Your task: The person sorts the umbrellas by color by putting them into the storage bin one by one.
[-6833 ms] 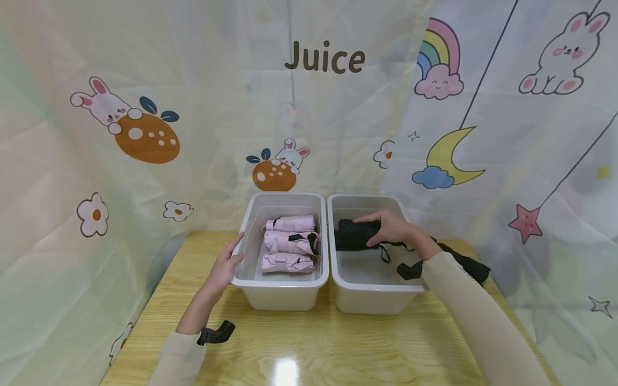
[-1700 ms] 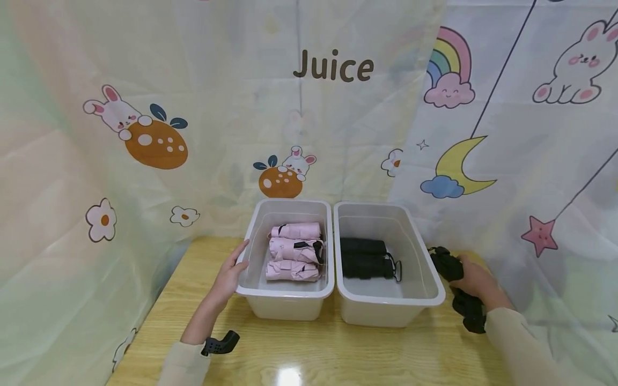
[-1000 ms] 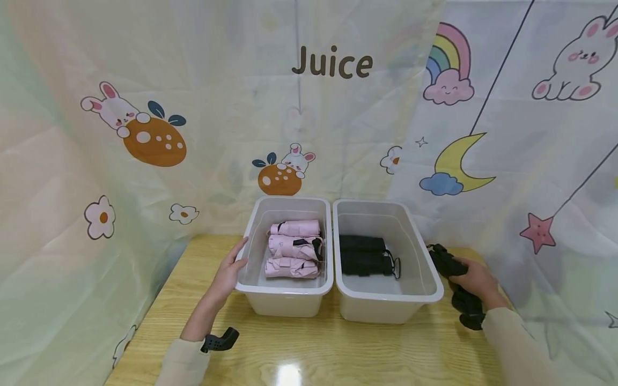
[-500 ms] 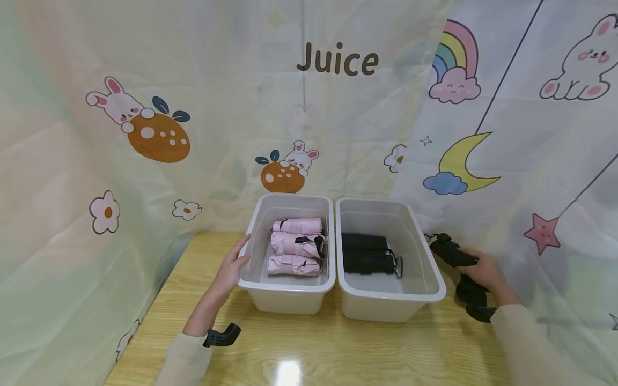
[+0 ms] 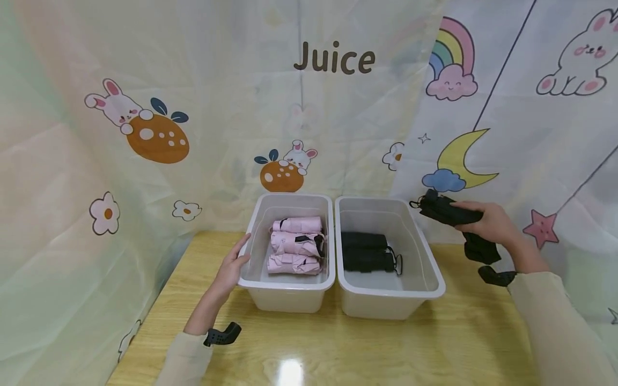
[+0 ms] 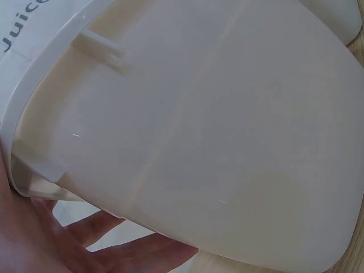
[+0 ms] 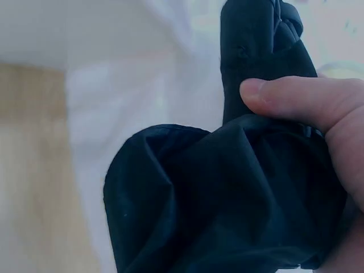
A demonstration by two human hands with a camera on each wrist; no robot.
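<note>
My left hand (image 5: 229, 272) rests against the left side of the left white bin (image 5: 292, 287), near its rim. In the left wrist view its fingers (image 6: 142, 250) lie fairly straight along the bin's outside. Three pink folded umbrellas (image 5: 295, 245) lie in a row inside that bin. My right hand (image 5: 492, 222) grips a black folded umbrella (image 5: 446, 209), raised by the far right corner of the right white bin (image 5: 381, 308). Loose black fabric (image 7: 227, 199) hangs below the grip, the thumb pressing above it. Two black folded umbrellas (image 5: 364, 261) lie at the left inside the right bin.
The bins stand side by side on a wooden table (image 5: 232, 348). A printed cloth backdrop (image 5: 217, 107) rises behind the table and along both sides. Black wrist cameras sit on both forearms.
Earlier, the right hand was in the right bin with a black umbrella; two now lie there. It then gripped another beside the bin and has lifted it up. The left hand has stayed put.
</note>
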